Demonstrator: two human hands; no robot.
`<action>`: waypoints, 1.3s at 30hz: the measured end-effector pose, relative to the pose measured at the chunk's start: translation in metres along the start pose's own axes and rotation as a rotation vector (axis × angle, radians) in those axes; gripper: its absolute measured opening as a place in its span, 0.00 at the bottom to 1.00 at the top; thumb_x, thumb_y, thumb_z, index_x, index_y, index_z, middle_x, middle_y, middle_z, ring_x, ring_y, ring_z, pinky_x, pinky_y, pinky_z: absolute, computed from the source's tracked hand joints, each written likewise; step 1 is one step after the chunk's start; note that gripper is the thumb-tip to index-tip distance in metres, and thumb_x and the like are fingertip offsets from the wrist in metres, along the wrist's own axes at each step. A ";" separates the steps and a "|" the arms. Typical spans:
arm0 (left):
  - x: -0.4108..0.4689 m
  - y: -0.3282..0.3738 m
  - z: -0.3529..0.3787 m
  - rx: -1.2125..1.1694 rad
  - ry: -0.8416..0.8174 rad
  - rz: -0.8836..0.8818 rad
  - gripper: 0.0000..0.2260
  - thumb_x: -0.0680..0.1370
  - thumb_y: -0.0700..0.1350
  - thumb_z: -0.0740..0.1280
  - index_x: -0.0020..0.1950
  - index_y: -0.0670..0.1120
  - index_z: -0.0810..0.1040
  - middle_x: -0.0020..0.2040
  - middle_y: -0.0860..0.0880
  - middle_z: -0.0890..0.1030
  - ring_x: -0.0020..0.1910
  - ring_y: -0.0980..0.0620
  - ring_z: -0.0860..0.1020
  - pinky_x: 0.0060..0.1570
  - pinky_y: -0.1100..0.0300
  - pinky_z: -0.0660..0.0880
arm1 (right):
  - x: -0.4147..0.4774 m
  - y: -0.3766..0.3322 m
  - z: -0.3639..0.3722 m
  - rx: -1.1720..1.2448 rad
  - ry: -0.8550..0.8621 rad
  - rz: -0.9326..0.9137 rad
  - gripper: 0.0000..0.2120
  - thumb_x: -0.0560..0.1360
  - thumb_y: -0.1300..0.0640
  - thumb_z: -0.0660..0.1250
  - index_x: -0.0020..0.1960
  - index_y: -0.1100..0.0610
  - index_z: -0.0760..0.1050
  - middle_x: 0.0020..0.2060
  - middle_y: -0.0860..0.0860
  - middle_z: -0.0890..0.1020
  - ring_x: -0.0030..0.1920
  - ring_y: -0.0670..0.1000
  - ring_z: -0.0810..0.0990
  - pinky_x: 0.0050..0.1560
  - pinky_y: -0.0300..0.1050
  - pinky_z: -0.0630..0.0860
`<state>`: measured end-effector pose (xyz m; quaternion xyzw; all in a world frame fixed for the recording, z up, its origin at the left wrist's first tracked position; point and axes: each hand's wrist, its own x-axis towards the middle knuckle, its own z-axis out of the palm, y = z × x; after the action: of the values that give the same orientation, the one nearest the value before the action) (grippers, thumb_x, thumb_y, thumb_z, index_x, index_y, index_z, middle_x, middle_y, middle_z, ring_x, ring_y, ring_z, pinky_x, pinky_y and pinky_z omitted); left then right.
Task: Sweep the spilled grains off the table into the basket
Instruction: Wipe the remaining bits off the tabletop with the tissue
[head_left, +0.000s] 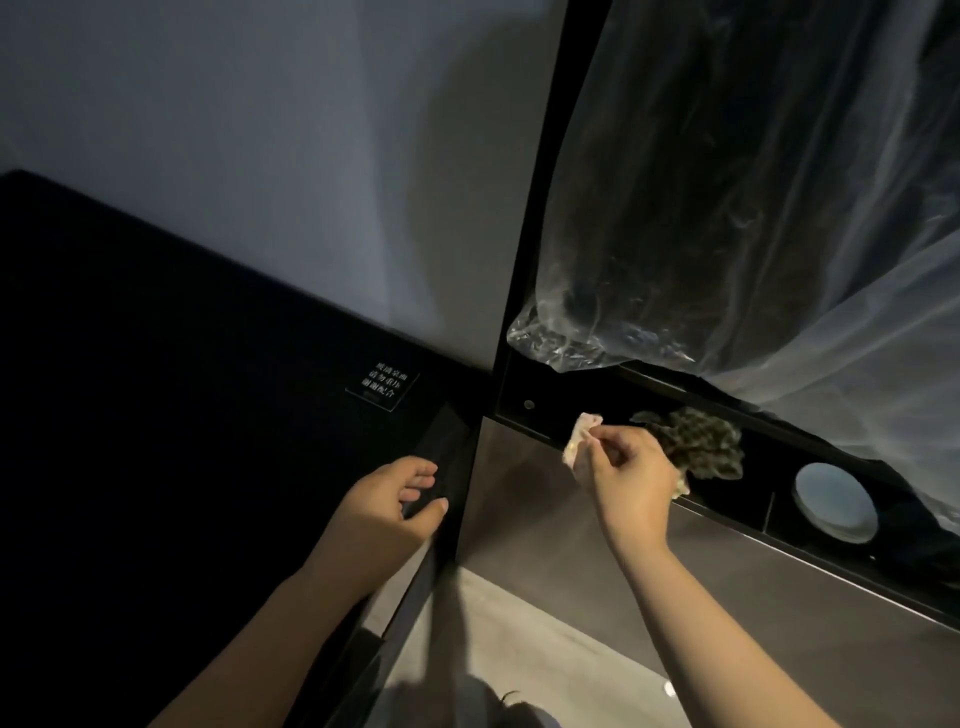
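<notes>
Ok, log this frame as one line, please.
left hand: grips table edge | right hand: holds cloth by dark rail | grains: none visible | plastic bag: hangs above it

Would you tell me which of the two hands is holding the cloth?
The right hand: it pinches the cloth, while the left hand sits at the dark table edge without one.

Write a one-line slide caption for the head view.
Right hand grips a cloth below a clear plastic bag; left hand holds the table edge.
</notes>
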<state>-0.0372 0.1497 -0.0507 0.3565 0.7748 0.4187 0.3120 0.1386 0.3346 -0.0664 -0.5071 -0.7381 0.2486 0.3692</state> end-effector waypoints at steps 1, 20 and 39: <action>0.004 -0.003 0.006 -0.004 0.014 -0.003 0.15 0.73 0.44 0.71 0.59 0.52 0.77 0.53 0.54 0.79 0.53 0.59 0.77 0.54 0.67 0.73 | 0.007 0.006 0.006 0.000 0.007 -0.020 0.03 0.71 0.63 0.71 0.45 0.60 0.83 0.41 0.53 0.81 0.41 0.47 0.77 0.44 0.29 0.67; 0.011 0.016 0.048 0.123 0.021 -0.050 0.14 0.74 0.46 0.70 0.59 0.51 0.77 0.52 0.57 0.79 0.51 0.62 0.77 0.57 0.60 0.75 | 0.012 0.068 -0.036 -0.445 -0.062 0.044 0.15 0.74 0.56 0.70 0.60 0.59 0.78 0.47 0.63 0.78 0.47 0.66 0.74 0.52 0.54 0.72; -0.037 0.045 0.012 0.070 0.098 -0.181 0.11 0.74 0.43 0.71 0.49 0.58 0.75 0.49 0.57 0.79 0.49 0.58 0.78 0.56 0.56 0.76 | -0.029 0.011 -0.060 0.067 -0.461 0.028 0.03 0.74 0.58 0.71 0.47 0.54 0.82 0.44 0.47 0.81 0.45 0.40 0.77 0.44 0.25 0.67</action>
<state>0.0053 0.1427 -0.0102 0.2751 0.8323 0.3782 0.2977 0.1989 0.3113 -0.0462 -0.4345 -0.7871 0.3872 0.2041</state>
